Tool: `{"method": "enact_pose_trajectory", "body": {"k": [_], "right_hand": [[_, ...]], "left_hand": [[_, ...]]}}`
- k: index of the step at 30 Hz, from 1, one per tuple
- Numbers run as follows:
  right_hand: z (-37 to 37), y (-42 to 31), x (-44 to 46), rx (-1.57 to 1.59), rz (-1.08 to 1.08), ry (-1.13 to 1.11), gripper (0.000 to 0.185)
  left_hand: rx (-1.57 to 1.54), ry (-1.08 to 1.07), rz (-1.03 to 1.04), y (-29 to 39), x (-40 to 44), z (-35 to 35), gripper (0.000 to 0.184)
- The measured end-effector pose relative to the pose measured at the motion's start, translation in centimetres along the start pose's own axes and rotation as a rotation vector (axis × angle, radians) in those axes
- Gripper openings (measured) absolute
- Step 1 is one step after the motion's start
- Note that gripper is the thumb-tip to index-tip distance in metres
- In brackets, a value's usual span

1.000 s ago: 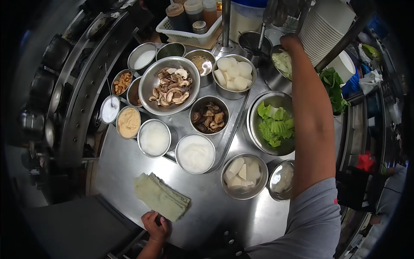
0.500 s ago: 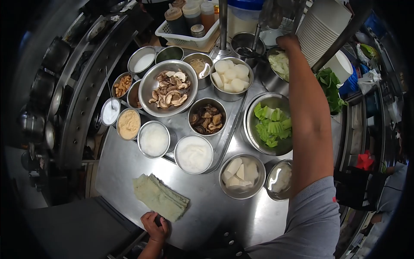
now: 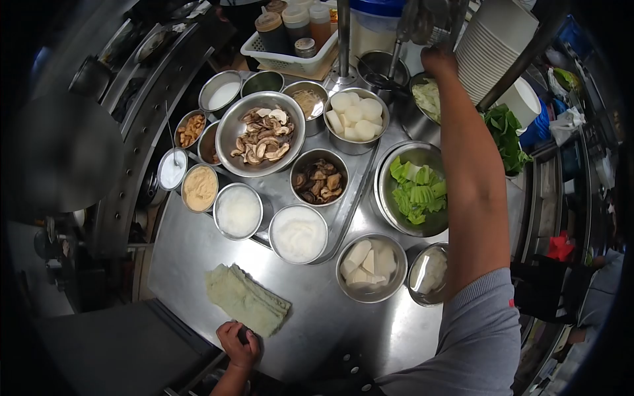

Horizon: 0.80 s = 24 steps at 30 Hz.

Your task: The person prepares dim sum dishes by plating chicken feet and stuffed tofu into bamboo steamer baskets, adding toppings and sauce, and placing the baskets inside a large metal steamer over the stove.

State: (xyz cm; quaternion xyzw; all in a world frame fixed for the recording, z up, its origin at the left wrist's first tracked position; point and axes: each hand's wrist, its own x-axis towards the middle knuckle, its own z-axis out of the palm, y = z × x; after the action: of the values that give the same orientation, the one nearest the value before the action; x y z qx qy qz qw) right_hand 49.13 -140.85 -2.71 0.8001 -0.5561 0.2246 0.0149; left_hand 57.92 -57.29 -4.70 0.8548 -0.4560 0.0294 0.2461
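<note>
My left hand (image 3: 239, 344) is closed round a small dark object (image 3: 244, 334) at the table's front edge; its kind I cannot make out. Just beyond it lies a folded pale green cloth (image 3: 246, 300). My right arm reaches far forward, and my right hand (image 3: 439, 63) is beside a tall stack of white bowls (image 3: 498, 49), above a metal pot of pale chopped vegetable (image 3: 429, 99). Its fingers are mostly hidden. Under my forearm, green lettuce (image 3: 417, 191) sits in a metal bowl (image 3: 386, 208).
Metal bowls hold sliced mushrooms (image 3: 264, 135), dark mushrooms (image 3: 320, 181), white radish pieces (image 3: 356, 115) and white blocks (image 3: 368, 264). A tub of white paste (image 3: 298, 233) stands nearer. A metal post (image 3: 343, 39) rises behind, beside a bottle basket (image 3: 290, 63). Leafy greens (image 3: 505, 138) are at right.
A blurred dark round shape has appeared over the left side. My right hand has shifted slightly at the bowl stack. My left hand stays closed by the cloth.
</note>
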Motion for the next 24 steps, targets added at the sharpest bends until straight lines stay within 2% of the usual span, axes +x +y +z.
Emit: {"method": "enact_pose_trajectory", "body": {"k": [2, 4, 7, 8, 11, 19, 21, 24], "right_hand": [[0.0, -0.4, 0.0, 0.096, 0.009, 0.146, 0.043], [-4.4, -3.4, -3.3, 0.274, 0.121, 0.301, 0.04], [-6.5, -2.4, -4.1, 0.421, 0.007, 0.428, 0.036], [-7.4, -2.0, -4.2, 0.393, -0.01, 0.42, 0.03], [-9.6, -1.1, -6.4, 0.335, -0.01, 0.423, 0.028], [-17.7, -1.5, -13.4, 0.315, 0.203, 0.548, 0.029], [-21.1, -1.0, -16.0, 0.327, 0.165, 0.631, 0.029], [-29.2, -6.0, -22.6, 0.482, 0.136, 0.631, 0.028]], "left_hand": [[-0.004, 0.015, 0.001, 0.0, 0.0, 0.1, 0.034], [-0.009, 0.023, -0.01, 0.0, 0.1, 0.1, 0.034], [-0.013, 0.028, -0.02, 0.0, -0.1, -0.1, 0.035], [-0.02, 0.037, -0.018, 0.0, 0.0, 0.1, 0.035], [-0.029, 0.017, 0.01, 0.2, 0.2, -0.3, 0.038], [-0.039, 0.096, 0.023, 0.1, 0.1, -0.4, 0.035], [-0.049, 0.127, 0.045, 0.0, 0.0, -0.3, 0.035], [-0.11, 0.182, 0.064, -0.2, -0.2, -0.2, 0.036]]}}
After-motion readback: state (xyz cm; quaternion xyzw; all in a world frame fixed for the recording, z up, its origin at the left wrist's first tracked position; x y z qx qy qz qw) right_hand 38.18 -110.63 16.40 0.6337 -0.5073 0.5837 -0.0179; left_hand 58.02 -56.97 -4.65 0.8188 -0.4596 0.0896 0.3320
